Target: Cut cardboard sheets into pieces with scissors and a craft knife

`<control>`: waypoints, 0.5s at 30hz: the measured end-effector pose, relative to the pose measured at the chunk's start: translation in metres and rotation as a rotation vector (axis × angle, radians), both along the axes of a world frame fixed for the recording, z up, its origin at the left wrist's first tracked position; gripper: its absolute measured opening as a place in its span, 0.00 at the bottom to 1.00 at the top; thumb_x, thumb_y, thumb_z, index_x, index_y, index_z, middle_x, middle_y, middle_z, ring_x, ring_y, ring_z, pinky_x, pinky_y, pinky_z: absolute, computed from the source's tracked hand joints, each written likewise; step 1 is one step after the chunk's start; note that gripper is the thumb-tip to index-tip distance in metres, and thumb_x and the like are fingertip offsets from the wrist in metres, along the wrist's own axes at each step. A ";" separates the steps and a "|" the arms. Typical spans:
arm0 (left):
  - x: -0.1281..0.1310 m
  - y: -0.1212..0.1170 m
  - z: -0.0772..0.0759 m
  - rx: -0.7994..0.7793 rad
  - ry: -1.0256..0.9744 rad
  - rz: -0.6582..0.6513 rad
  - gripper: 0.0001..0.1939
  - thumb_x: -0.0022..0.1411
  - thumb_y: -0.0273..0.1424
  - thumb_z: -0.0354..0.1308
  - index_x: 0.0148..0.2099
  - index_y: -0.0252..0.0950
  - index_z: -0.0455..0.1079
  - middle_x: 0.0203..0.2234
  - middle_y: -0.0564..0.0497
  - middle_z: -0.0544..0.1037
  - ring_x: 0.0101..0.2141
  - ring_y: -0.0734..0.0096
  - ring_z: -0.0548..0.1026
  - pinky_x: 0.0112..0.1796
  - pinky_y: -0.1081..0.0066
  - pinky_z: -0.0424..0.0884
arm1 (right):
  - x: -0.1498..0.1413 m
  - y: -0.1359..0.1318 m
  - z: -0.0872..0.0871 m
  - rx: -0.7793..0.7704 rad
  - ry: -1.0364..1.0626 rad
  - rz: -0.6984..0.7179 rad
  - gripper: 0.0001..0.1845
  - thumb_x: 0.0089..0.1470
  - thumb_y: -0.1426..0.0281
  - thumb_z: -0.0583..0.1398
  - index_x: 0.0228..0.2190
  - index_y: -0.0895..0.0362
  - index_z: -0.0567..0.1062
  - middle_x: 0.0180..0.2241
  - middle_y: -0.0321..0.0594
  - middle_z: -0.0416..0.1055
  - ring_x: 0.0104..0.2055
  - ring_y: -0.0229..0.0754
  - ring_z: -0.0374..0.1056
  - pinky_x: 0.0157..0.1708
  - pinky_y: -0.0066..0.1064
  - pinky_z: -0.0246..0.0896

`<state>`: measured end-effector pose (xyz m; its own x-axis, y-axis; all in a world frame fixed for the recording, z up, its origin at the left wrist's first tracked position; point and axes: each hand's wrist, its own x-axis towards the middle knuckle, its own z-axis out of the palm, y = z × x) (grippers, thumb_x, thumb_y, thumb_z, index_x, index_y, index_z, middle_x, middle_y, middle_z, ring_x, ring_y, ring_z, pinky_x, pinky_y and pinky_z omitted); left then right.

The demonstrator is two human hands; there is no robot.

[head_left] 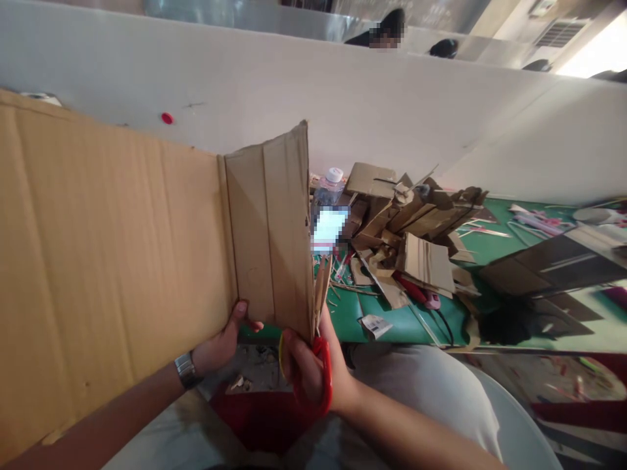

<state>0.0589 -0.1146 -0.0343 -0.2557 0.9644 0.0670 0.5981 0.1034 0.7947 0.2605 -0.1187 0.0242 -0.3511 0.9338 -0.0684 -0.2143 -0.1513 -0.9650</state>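
Note:
A big folded sheet of brown cardboard fills the left side, its creased flap standing up in the middle. My left hand, with a metal watch on the wrist, grips the lower edge of the cardboard near the fold. In my right hand are scissors with red handles and a yellow part; fingers are through the loops. The scissors are at the flap's lower right corner. Their blades are mostly hidden behind the cardboard, so I cannot tell how far apart they are.
On the green table lie a heap of cardboard scraps, a red tool with a cord, a phone and a clear bottle. A dark cardboard piece lies right. Behind rises a white partition, with people beyond.

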 end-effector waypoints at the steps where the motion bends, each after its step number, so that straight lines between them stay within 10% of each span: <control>1: 0.000 0.000 -0.001 -0.014 -0.019 0.010 0.32 0.69 0.60 0.50 0.28 0.47 0.83 0.32 0.52 0.88 0.40 0.54 0.86 0.65 0.52 0.71 | 0.000 0.000 0.001 -0.004 -0.004 0.000 0.42 0.69 0.55 0.59 0.72 0.51 0.44 0.18 0.24 0.62 0.16 0.36 0.57 0.16 0.26 0.56; 8: 0.003 0.001 0.000 0.085 0.100 0.213 0.30 0.62 0.62 0.56 0.41 0.44 0.85 0.49 0.42 0.86 0.63 0.38 0.74 0.73 0.40 0.50 | -0.002 0.002 -0.003 -0.019 -0.036 -0.027 0.45 0.69 0.58 0.59 0.73 0.52 0.39 0.19 0.23 0.63 0.15 0.35 0.56 0.15 0.25 0.55; 15: -0.003 -0.002 -0.007 0.160 0.215 0.195 0.33 0.67 0.58 0.56 0.56 0.38 0.82 0.55 0.38 0.83 0.68 0.45 0.69 0.74 0.52 0.47 | -0.001 0.003 -0.008 -0.008 -0.052 -0.022 0.43 0.70 0.58 0.58 0.72 0.54 0.41 0.19 0.23 0.63 0.15 0.35 0.57 0.15 0.25 0.57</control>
